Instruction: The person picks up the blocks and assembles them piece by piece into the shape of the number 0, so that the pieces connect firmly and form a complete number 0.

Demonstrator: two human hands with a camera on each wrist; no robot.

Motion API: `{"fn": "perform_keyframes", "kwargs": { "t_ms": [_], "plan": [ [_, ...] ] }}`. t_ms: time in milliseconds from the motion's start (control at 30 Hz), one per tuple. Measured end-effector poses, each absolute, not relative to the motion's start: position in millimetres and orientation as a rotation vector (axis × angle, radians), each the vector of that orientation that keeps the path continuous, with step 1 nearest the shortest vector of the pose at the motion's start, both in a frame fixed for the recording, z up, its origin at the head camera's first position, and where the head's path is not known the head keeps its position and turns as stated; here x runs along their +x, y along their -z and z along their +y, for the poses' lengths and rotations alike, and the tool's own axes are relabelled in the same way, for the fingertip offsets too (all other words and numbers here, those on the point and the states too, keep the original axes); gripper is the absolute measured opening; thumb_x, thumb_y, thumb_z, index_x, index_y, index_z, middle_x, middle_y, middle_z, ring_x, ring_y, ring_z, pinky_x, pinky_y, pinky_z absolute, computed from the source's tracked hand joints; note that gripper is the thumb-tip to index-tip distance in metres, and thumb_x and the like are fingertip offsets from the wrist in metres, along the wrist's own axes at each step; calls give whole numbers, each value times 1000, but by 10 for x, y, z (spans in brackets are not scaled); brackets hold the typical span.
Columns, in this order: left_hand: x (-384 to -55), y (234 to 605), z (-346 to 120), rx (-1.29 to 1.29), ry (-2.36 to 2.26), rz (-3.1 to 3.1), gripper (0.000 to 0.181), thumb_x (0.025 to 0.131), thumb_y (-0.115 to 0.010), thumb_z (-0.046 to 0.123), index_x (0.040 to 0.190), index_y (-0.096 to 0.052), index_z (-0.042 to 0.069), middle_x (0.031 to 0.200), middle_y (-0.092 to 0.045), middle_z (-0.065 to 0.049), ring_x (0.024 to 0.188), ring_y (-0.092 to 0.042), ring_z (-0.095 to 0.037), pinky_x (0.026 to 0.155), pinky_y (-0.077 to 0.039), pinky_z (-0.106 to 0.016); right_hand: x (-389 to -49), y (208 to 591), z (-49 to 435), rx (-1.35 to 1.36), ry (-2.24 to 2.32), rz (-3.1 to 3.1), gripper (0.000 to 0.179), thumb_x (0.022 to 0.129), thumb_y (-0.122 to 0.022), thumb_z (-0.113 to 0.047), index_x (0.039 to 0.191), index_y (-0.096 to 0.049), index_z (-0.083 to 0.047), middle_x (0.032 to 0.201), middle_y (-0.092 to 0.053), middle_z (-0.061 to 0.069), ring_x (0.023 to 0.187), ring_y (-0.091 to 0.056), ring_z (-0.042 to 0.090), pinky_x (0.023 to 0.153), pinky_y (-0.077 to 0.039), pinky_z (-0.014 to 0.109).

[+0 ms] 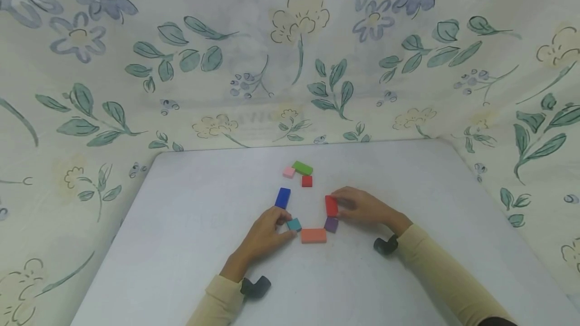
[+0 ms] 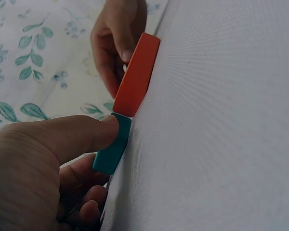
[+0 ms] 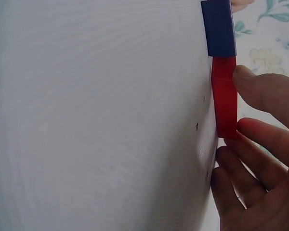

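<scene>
My left hand [image 1: 264,238] pinches a small teal block [image 1: 294,225] between thumb and fingers. In the left wrist view that teal block [image 2: 114,153] meets one end of a long orange block [image 2: 138,72]. On the right, my right hand [image 1: 361,205] grips a long red block [image 1: 332,206], thumb and forefinger at its two ends. The red block [image 3: 225,101] stands end to end with a small purple block [image 3: 220,29] in the right wrist view. Just beyond the left fingertips lies a long blue block [image 1: 283,197].
Farther back on the white table [image 1: 204,225] are a green block [image 1: 302,167], a small pink block [image 1: 289,171] and a small red block [image 1: 307,181]. With the others they form a loose ring. Flowered cloth [image 1: 290,89] hangs behind the table and at both sides.
</scene>
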State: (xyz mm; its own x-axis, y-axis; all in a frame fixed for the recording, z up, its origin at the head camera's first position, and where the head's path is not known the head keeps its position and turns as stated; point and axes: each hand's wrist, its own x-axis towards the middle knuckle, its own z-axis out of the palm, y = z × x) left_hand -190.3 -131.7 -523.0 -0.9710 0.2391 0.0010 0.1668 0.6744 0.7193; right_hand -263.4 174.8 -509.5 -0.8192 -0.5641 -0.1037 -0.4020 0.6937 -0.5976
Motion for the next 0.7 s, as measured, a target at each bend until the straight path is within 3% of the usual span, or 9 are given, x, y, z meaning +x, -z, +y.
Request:
{"fn": "perform_keyframes", "kwargs": {
  "t_ms": [700],
  "plan": [
    [-1901, 5220, -1313, 326, -1177, 2784, 30, 85, -77, 28, 110, -62, 20, 106, -61, 6, 101, -57, -13, 90, -53, -36, -2611, 5064, 1724, -736, 836, 2632, 55, 90, -74, -28, 141, -56, -22, 141, -58, -2, 137, -49, 23, 108, -47, 46]
  ]
}}
